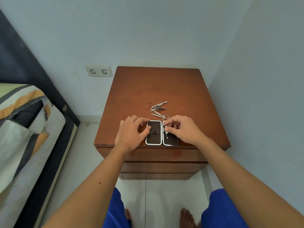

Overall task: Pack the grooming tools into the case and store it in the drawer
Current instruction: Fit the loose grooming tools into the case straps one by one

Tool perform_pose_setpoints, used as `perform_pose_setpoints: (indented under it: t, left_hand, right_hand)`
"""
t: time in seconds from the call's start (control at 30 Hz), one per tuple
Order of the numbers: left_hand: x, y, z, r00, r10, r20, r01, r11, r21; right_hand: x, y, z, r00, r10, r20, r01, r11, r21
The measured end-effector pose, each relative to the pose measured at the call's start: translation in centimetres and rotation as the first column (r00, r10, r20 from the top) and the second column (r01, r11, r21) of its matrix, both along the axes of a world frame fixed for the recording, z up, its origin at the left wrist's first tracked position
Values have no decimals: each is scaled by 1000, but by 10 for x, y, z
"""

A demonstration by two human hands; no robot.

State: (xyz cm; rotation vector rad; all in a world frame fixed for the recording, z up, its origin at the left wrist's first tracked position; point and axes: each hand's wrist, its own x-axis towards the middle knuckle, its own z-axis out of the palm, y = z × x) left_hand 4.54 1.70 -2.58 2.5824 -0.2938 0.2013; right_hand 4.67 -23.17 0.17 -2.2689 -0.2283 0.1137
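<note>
Fingers [169, 127] of the right hand [182, 130] pinched a small silver tool [166, 131] into the right half of the open, white-rimmed dark case [153, 142] at the brown wooden tabletop's [164, 84] front edge. Left hand [131, 132], fingers loosely curled and holding nothing, steadied the case's left side. Packing had seemingly just begun; next, fetch from the loose metal grooming tools [158, 108] just behind.

I'm looking into a home bedroom. On the left a bed [24, 129] with striped bedding sits by a dark headboard [19, 63]; a wooden nightstand [158, 89] with drawers stands in the corner, a double wall socket [99, 71] just left of it.
</note>
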Motion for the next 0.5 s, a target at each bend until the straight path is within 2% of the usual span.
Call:
perform_pose_setpoints:
  t: [0.3,0.5]
  left_hand:
    - [0,1,-1,1000,-1,11,1,1000,9]
    - [-1,0,1,1000,2,13,-2,1000,14]
  right_hand:
    - [-15,-3,3,991,110,79,-96,981,-166]
    - [-22,-6,-2,988,135,76,-122,980,-158]
